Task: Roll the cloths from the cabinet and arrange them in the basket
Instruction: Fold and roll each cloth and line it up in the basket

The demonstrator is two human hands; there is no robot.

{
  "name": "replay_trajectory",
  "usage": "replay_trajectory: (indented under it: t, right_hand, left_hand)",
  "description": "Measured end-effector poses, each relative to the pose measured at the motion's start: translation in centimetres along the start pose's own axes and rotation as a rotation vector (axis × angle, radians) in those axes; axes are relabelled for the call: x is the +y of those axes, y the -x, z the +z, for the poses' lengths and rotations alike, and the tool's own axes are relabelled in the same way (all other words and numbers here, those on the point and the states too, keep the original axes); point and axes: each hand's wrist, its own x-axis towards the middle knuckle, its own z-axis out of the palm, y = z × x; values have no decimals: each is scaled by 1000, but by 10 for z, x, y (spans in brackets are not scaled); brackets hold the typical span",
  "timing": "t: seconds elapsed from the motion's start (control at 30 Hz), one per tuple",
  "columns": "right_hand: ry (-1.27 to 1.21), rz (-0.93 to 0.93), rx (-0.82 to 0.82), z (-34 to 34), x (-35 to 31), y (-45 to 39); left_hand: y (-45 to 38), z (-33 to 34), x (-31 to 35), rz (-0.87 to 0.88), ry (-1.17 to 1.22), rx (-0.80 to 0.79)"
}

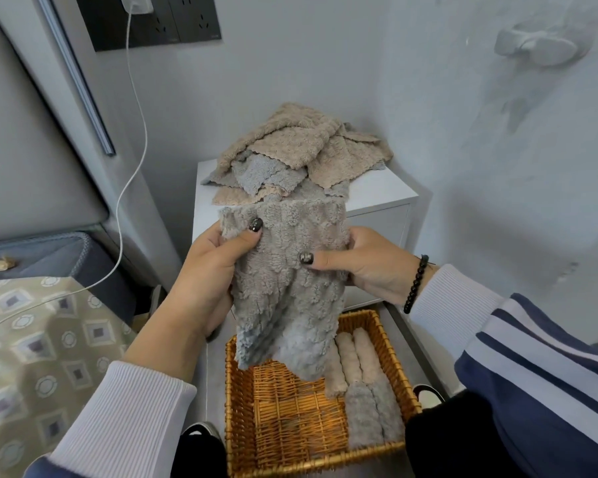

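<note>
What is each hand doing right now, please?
Left hand: grips the grey cloth at its upper left edge.
Right hand: grips the same cloth at its right edge.

- My left hand point(209, 270): dark glittered nail polish; white ribbed cuff.
- My right hand point(363, 265): black bead bracelet point(415, 284); navy sleeve point(539, 360) with pale stripes.

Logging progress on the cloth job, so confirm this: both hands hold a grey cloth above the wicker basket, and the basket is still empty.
Not quite. Both the left hand and right hand do hold the grey cloth above the wicker basket, but the basket is not empty: the head view shows rolled cloths, beige and grey, lying along its right side.
</note>
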Motion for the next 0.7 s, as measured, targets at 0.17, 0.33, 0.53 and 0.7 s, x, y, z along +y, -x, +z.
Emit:
replay_trajectory:
  t: [0.17, 0.33, 0.53, 0.7]
  right_hand:
    - [103, -80, 126, 2, 2, -2]
    - [-23, -183, 152, 4, -8, 4]
    - [-202, -200, 252, -1, -20, 7]
    - [-249, 25, 368, -9, -14, 0]
  left_hand:
    - [0, -7, 1, -31, -13, 81]
    - [8, -5, -7, -157, -39, -99]
    - [9, 5, -17, -258, -95, -238]
    - [6, 8, -19, -265, -56, -158]
